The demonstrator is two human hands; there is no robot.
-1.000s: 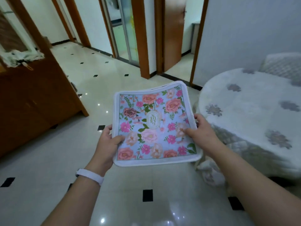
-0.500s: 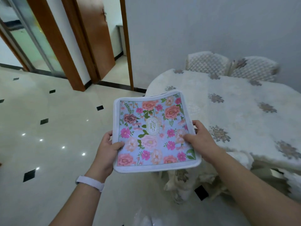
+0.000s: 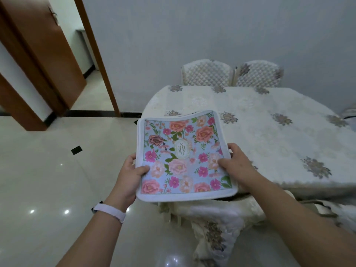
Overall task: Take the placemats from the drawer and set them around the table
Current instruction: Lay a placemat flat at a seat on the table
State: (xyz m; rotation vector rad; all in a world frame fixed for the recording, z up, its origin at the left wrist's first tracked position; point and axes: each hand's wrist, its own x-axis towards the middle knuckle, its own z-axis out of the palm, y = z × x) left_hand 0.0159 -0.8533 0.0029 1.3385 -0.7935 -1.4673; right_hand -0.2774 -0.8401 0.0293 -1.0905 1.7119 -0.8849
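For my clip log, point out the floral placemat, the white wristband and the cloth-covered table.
Blue floral placemat with white border [image 3: 181, 157]: head view, printed centre.
White wristband [image 3: 111, 211]: head view, band on the left wrist.
Round table under cream embroidered cloth [image 3: 269, 141]: head view, bare tabletop cloth.

Matt cloth placemats [image 3: 181, 157], embroidered cloth-covered table [image 3: 269, 135], glossy tiled floor [image 3: 48, 180], wooden door [image 3: 48, 54].

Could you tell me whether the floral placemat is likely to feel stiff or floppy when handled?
Probably floppy: the floral placemat bows along its far edge between the left hand and right hand. Likely light, held by edge pinches alone.
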